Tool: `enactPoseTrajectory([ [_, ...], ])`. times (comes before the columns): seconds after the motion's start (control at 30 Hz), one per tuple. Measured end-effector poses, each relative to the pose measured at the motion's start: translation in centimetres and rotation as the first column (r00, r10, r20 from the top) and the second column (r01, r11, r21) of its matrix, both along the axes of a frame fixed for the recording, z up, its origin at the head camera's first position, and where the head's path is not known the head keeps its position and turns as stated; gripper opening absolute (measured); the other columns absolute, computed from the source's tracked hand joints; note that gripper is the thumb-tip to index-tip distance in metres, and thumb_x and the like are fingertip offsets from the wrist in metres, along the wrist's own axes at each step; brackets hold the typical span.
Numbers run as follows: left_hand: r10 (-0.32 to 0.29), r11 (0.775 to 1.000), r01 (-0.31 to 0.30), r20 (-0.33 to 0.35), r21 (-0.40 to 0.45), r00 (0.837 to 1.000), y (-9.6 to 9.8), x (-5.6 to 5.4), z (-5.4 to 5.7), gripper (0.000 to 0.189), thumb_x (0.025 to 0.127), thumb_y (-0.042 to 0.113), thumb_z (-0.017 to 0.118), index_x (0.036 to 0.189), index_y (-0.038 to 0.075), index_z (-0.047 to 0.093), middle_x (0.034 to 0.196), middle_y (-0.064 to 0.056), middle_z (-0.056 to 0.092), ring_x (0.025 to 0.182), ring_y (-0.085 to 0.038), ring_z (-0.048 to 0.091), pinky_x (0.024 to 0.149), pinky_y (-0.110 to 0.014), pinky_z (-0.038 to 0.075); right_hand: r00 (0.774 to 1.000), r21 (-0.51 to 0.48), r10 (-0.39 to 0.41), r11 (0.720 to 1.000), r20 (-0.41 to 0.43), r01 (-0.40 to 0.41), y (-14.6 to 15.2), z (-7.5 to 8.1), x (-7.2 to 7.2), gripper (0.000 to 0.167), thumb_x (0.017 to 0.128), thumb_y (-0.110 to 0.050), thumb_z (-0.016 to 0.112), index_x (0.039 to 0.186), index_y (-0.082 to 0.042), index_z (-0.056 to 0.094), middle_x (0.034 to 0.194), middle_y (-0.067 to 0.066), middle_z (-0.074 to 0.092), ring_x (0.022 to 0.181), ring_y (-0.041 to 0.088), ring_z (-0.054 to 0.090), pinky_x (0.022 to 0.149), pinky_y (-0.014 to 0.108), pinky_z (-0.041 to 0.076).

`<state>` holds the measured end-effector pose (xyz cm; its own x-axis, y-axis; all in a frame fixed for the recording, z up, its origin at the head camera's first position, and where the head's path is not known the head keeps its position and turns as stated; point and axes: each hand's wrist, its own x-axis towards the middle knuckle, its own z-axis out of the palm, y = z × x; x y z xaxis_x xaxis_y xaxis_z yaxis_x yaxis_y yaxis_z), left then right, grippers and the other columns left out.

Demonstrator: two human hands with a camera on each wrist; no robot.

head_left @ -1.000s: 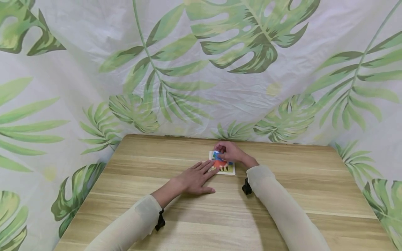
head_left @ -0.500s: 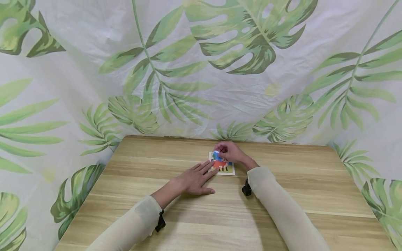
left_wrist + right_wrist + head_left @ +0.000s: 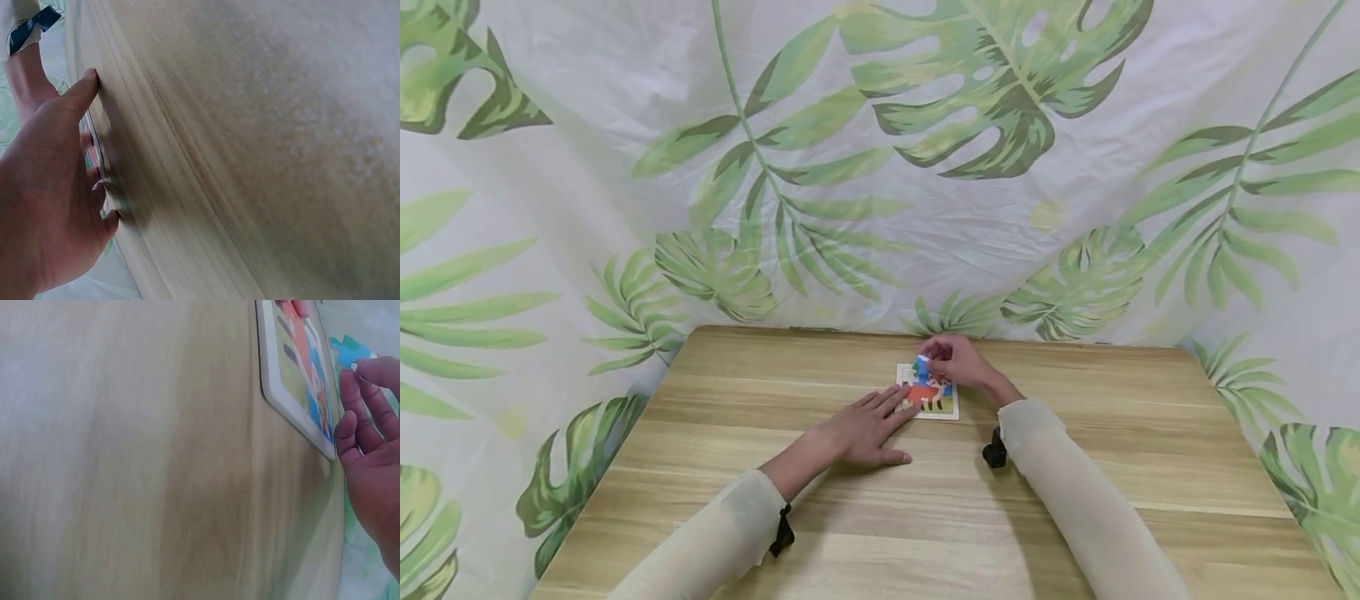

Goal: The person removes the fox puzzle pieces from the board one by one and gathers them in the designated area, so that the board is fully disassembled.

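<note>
Near the table's far edge lies a jigsaw puzzle board (image 3: 936, 406) with a pale frame, picturing an orange animal on legs against blue and yellow-green. A pale, bare patch shows in its upper left. My right hand (image 3: 958, 361) pinches a blue and green jigsaw piece (image 3: 921, 365) between thumb and fingers over that part. In the right wrist view, the piece (image 3: 352, 353) stands clear of the board (image 3: 270, 369). With fingers extended, my left hand (image 3: 867, 429) rests on the board's left side. The left wrist view shows that hand (image 3: 50, 187) covering most of the board.
The wooden table (image 3: 880, 533) spreads on all sides of the board. Right behind its far edge hangs a leaf-patterned cloth (image 3: 820, 183). Each sleeve cuff carries a small black wrist camera, such as the right one (image 3: 995, 450).
My right hand has lifted the jigsaw piece slightly up and right, exposing the pale patch and more of the animal's head. My left hand has stayed in place.
</note>
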<state>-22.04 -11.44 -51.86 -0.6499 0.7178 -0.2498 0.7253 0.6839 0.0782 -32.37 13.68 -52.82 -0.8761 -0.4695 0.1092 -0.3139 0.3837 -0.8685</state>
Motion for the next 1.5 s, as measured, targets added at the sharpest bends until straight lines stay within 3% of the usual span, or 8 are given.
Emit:
enactPoseTrajectory([
  [0.4, 0.003, 1.0, -0.003, -0.002, 0.026, 1.0, -0.2, 0.1, -0.2, 0.087, 0.105, 0.072, 0.041, 0.172, 0.022, 0.017, 0.179, -0.013, 0.006, 0.165, -0.028, 0.008, 0.132, -0.047, 0.019, 1.0, 0.035, 0.002, 0.999, 0.029, -0.003, 2.4, 0.6, 0.5, 0.024, 0.094, 0.002, 0.073, 0.118, 0.0, 0.077, 0.103, 0.012, 0.072, 0.093, 0.019, 0.065, 0.085, 0.028, 0.054],
  [0.67, 0.002, 0.999, -0.002, 0.005, 0.042, 1.0, -0.4, -0.2, -0.8, 0.088, 0.104, 0.073, 0.038, 0.172, 0.023, 0.015, 0.179, -0.012, 0.004, 0.165, -0.027, 0.006, 0.132, -0.048, 0.018, 0.999, 0.065, -0.006, 0.998, 0.044, 0.003, 4.5, 1.4, 0.7, 0.025, 0.095, -0.001, 0.073, 0.119, 0.0, 0.076, 0.104, 0.014, 0.073, 0.093, 0.022, 0.066, 0.082, 0.028, 0.054],
  [0.9, -0.007, 0.999, 0.007, 0.001, 0.042, 1.0, 0.0, -0.1, 0.0, 0.087, 0.105, 0.07, 0.042, 0.172, 0.02, 0.019, 0.178, -0.014, 0.007, 0.165, -0.03, 0.009, 0.132, -0.049, 0.02, 0.998, 0.071, -0.03, 0.997, 0.061, 0.025, 6.5, 1.3, 0.9, 0.026, 0.095, -0.001, 0.073, 0.121, 0.003, 0.075, 0.106, 0.016, 0.073, 0.09, 0.022, 0.065, 0.077, 0.034, 0.056],
  [1.07, -0.007, 0.999, 0.007, 0.0, 0.042, 1.0, -0.2, 0.1, -0.1, 0.087, 0.105, 0.07, 0.042, 0.172, 0.02, 0.018, 0.178, -0.014, 0.007, 0.165, -0.03, 0.009, 0.131, -0.049, 0.021, 0.996, 0.091, -0.044, 0.995, 0.08, 0.037, 7.8, 1.3, 1.2, 0.025, 0.094, -0.001, 0.073, 0.118, 0.0, 0.076, 0.103, 0.012, 0.072, 0.086, 0.018, 0.064, 0.073, 0.035, 0.058],
  [1.5, -0.001, 0.998, 0.0, 0.017, 0.055, 1.0, 0.0, 0.1, -0.1, 0.085, 0.105, 0.069, 0.044, 0.172, 0.021, 0.019, 0.179, -0.013, 0.007, 0.165, -0.029, 0.009, 0.131, -0.05, 0.02, 0.994, 0.143, -0.083, 0.987, 0.072, 0.072, 11.5, 0.9, 2.0, 0.024, 0.094, 0.0, 0.073, 0.118, 0.002, 0.076, 0.105, 0.015, 0.073, 0.087, 0.019, 0.064, 0.071, 0.03, 0.056],
])
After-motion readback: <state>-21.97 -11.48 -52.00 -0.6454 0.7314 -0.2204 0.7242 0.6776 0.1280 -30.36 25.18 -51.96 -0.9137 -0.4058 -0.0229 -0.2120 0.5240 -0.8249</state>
